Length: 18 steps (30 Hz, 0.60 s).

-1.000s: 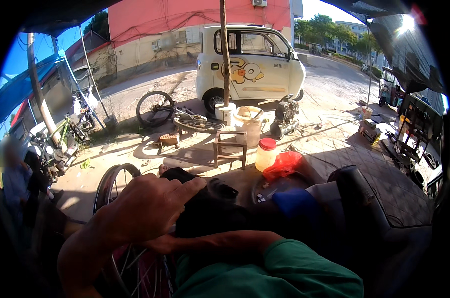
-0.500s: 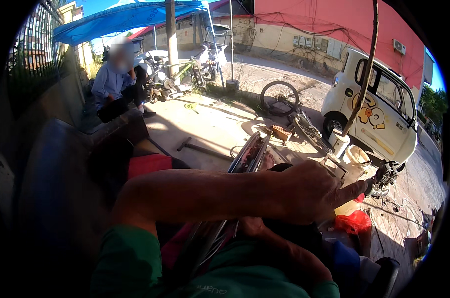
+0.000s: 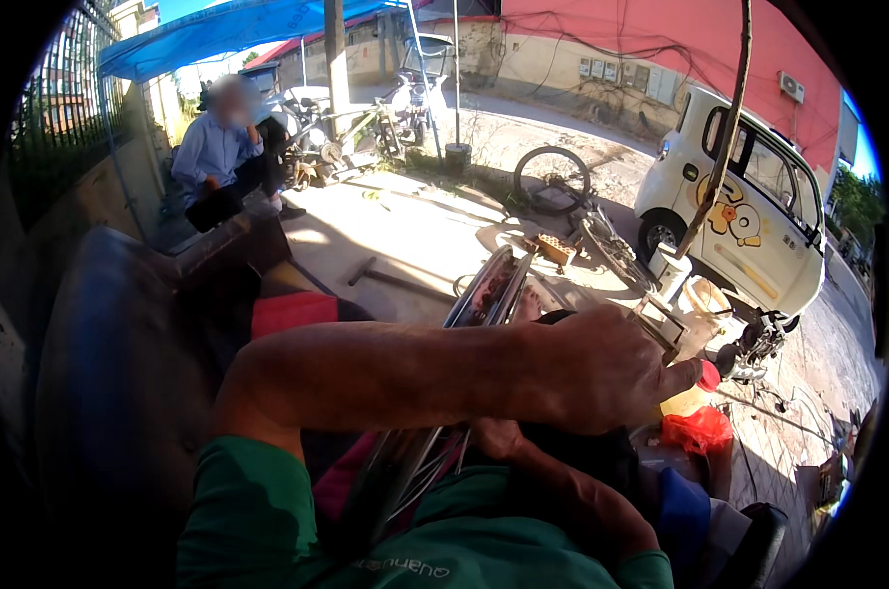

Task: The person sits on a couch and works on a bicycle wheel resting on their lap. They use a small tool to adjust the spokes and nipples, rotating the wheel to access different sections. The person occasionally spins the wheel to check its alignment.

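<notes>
My left hand [image 3: 611, 368] reaches across to the right at the end of a raised bare forearm. One finger sticks out toward the right, its other fingers are curled or hidden, and nothing shows in it. Under that forearm a bicycle wheel [image 3: 397, 481] leans over my lap, its metal rim and spokes showing on both sides of the arm. My right hand [image 3: 498, 438] lies low beside the wheel's rim, seemingly against it. The left forearm covers its fingers, so their grip is hidden.
At the right stand a yellowish container with a red lid [image 3: 695, 393], a red plastic bag [image 3: 698, 432] and a white bucket [image 3: 704, 297]. A bicycle [image 3: 611, 250] lies ahead near a brick [image 3: 556, 250]. A white van [image 3: 734, 206] is parked beyond; a person [image 3: 223, 147] sits far left.
My left hand has drawn back slightly to the left, and its outstretched finger reaches less far. The view has shifted a little. My right hand stays beside the wheel.
</notes>
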Available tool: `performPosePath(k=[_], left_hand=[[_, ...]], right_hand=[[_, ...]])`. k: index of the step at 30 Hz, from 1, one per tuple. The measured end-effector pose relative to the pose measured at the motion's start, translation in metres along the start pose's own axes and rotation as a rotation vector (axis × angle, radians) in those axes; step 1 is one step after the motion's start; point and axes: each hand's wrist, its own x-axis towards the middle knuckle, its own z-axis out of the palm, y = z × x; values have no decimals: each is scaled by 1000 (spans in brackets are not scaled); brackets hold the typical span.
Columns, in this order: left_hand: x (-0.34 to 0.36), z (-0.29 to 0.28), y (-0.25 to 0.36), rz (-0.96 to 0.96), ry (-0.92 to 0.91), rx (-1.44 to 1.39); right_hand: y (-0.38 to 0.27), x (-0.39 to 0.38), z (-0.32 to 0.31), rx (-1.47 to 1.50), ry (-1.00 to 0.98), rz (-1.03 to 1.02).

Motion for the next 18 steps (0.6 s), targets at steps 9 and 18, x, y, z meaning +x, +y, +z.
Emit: performPosePath(k=[9,18], left_hand=[[-6,2,-1,50,-4,59],[-12,-6,-1,30,-88,101]], right_hand=[[-19,-3,0,202,-74,62],[-38,-5,9,318,52,-201]])
